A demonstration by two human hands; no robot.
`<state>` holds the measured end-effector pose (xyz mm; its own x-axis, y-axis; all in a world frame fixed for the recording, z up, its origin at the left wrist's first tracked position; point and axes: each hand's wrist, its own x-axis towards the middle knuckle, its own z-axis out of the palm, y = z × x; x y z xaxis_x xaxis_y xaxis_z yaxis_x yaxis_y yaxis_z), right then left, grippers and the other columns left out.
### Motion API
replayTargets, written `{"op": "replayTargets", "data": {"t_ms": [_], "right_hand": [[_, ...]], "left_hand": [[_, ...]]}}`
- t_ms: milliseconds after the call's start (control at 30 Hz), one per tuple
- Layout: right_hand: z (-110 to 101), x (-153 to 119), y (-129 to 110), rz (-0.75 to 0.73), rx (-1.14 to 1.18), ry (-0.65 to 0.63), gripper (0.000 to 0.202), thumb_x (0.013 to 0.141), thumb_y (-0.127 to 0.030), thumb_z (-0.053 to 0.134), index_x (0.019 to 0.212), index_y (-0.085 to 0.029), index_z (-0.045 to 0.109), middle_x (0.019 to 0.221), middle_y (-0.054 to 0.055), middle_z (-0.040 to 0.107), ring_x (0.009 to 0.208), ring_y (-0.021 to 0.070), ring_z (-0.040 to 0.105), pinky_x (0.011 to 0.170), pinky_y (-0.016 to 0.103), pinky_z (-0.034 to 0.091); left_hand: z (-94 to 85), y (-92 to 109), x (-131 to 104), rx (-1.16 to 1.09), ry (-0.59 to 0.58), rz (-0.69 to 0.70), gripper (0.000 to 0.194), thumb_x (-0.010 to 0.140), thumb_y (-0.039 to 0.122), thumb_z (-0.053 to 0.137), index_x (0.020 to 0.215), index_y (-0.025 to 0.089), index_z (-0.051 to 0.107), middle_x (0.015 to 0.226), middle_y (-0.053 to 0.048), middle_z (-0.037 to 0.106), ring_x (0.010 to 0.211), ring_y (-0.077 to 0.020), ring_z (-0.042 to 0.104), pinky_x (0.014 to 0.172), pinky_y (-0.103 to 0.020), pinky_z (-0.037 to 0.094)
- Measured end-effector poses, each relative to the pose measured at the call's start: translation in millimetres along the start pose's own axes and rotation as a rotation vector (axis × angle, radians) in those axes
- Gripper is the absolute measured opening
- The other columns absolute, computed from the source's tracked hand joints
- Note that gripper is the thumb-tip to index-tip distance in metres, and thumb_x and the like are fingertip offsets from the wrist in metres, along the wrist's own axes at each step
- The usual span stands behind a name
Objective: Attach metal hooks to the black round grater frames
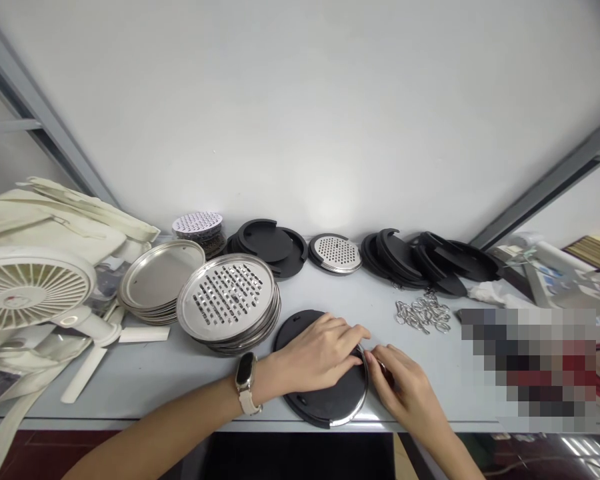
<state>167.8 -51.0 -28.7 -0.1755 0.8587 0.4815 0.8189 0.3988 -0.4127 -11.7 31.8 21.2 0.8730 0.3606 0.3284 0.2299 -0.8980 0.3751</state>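
Lower centre of the frame: left hand [316, 353] lies flat on a black round disc [325, 393] with fingers spread forward and pressing down, not curled around anything. A watch [245, 383] sits on that wrist. The disc rests on the grey table [180, 380] at its near edge, and a thin metal ring [361, 399] shows along the disc's right rim. Right hand [405, 390] is just right of the disc, fingertips pinched together at the ring's edge and touching the left fingertips; whatever small thing it pinches is too small to tell.

Left of centre: a stack of perforated steel grater discs [227, 300], just beside the black disc. Further left a stack of plain steel plates [157, 280]. Behind them, mid frame, a small pile of perforated discs [199, 230], a pile of black covers [270, 247], 1 small perforated disc in a black ring [335, 253], and more black covers [420, 263] fanned to the right. A heap of small metal hooks [423, 313] lies right of centre, near the right hand. Far left: a white fan [27, 287] on cream bags [55, 220]. Lower right area is pixelated
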Motion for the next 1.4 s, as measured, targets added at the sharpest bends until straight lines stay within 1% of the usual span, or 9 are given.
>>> {"op": "replayTargets", "data": {"t_ms": [100, 233, 667, 733, 900, 1067, 1233, 1400], "right_hand": [[1.0, 0.0, 0.3, -0.038, -0.039, 0.022, 0.024, 0.091, -0.012, 0.044, 0.070, -0.021, 0.035, 0.060, -0.004, 0.036, 0.054, 0.0112, 0.036, 0.058, 0.025, 0.031], [1.4, 0.3, -0.1, -0.055, -0.072, 0.025, 0.026, 0.090, -0.012, 0.044, 0.068, -0.021, 0.034, 0.058, -0.005, 0.035, 0.053, 0.0114, 0.035, 0.056, 0.025, 0.031], [0.2, 2.3, -1.7, -0.013, -0.061, -0.013, 0.024, 0.090, -0.016, 0.042, 0.067, -0.021, 0.038, 0.057, -0.003, 0.042, 0.051, 0.0116, 0.040, 0.053, 0.024, 0.034], [-0.5, 1.7, -1.8, 0.005, -0.055, -0.027, 0.024, 0.090, -0.017, 0.042, 0.067, -0.021, 0.039, 0.057, -0.003, 0.043, 0.052, 0.0119, 0.042, 0.052, 0.024, 0.034], [-2.6, 1.1, -1.9, 0.107, 0.026, -0.131, 0.021, 0.091, -0.021, 0.040, 0.070, -0.021, 0.043, 0.059, -0.002, 0.047, 0.052, 0.0120, 0.046, 0.050, 0.024, 0.036], [-4.6, 1.3, -2.4, 0.165, 0.098, -0.181, 0.023, 0.094, -0.024, 0.036, 0.072, -0.021, 0.043, 0.063, 0.000, 0.051, 0.054, 0.0130, 0.049, 0.052, 0.025, 0.038], [-6.9, 1.8, -2.5, 0.210, 0.155, -0.215, 0.026, 0.096, -0.027, 0.033, 0.075, -0.020, 0.047, 0.065, 0.000, 0.054, 0.058, 0.0138, 0.051, 0.055, 0.025, 0.039], [-7.3, 2.1, -3.0, 0.204, 0.151, -0.201, 0.027, 0.095, -0.027, 0.035, 0.073, -0.020, 0.047, 0.063, 0.000, 0.053, 0.056, 0.0134, 0.050, 0.054, 0.025, 0.039]], "left_hand": [[-0.1, 0.0, 0.3, 0.004, -0.006, 0.002, 0.022, 0.091, 0.021, 0.046, 0.112, 0.015, 0.045, 0.097, -0.007, 0.062, 0.093, -0.0196, 0.058, 0.087, -0.034, 0.042], [-0.3, 0.1, 0.7, 0.006, -0.020, 0.014, 0.020, 0.091, 0.020, 0.046, 0.110, 0.015, 0.045, 0.097, -0.007, 0.061, 0.093, -0.0196, 0.057, 0.088, -0.034, 0.041], [1.2, -1.3, 0.8, 0.006, -0.030, 0.044, 0.019, 0.091, 0.019, 0.046, 0.110, 0.014, 0.045, 0.098, -0.008, 0.060, 0.095, -0.0192, 0.057, 0.089, -0.033, 0.041], [1.5, -1.4, 0.9, 0.005, -0.031, 0.049, 0.019, 0.091, 0.019, 0.046, 0.110, 0.014, 0.045, 0.099, -0.008, 0.060, 0.095, -0.0192, 0.057, 0.089, -0.033, 0.041], [2.6, -1.7, 0.9, 0.010, -0.034, 0.059, 0.020, 0.091, 0.018, 0.046, 0.110, 0.014, 0.044, 0.100, -0.008, 0.060, 0.095, -0.0191, 0.056, 0.090, -0.033, 0.041], [2.0, -1.3, 1.1, 0.019, -0.033, 0.057, 0.021, 0.091, 0.017, 0.045, 0.111, 0.014, 0.044, 0.103, -0.008, 0.059, 0.097, -0.0194, 0.055, 0.092, -0.033, 0.041], [0.0, -0.5, 1.2, 0.029, -0.044, 0.061, 0.018, 0.091, 0.017, 0.045, 0.109, 0.013, 0.045, 0.103, -0.008, 0.058, 0.096, -0.0195, 0.054, 0.091, -0.033, 0.040], [0.2, -1.3, 0.6, 0.016, -0.046, 0.069, 0.017, 0.090, 0.015, 0.045, 0.107, 0.013, 0.045, 0.101, -0.007, 0.058, 0.095, -0.0188, 0.054, 0.090, -0.032, 0.041]]}}
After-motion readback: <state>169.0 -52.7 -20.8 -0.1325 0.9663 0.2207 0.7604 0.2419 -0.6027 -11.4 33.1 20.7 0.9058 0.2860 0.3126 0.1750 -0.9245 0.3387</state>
